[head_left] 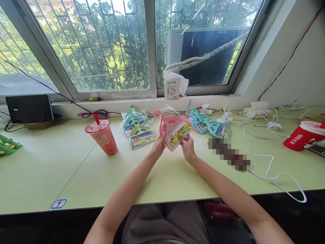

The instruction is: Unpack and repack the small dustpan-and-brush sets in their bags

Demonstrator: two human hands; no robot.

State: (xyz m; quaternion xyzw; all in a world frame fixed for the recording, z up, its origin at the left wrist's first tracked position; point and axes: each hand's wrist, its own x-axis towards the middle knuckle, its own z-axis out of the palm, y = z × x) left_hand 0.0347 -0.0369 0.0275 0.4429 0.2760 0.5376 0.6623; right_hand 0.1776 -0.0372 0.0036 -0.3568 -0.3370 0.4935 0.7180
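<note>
A pink mini dustpan-and-brush set (172, 128) in clear wrapping is held above the pale green table (63, 169), both hands pinching its near edge. My left hand (157, 147) grips its lower left corner, and my right hand (187, 145) grips its lower right by the yellow label. A stack of green and teal wrapped sets (137, 128) lies just left of it. More blue-teal sets (208, 124) lie to its right.
A pink drink cup with red straw (102, 135) stands left of the stacks. A red cup (303, 136) lies on its side at far right, amid white cables and chargers (266, 122). A black device (29, 108) leans by the window, and a white packet (174, 84) sits on the sill.
</note>
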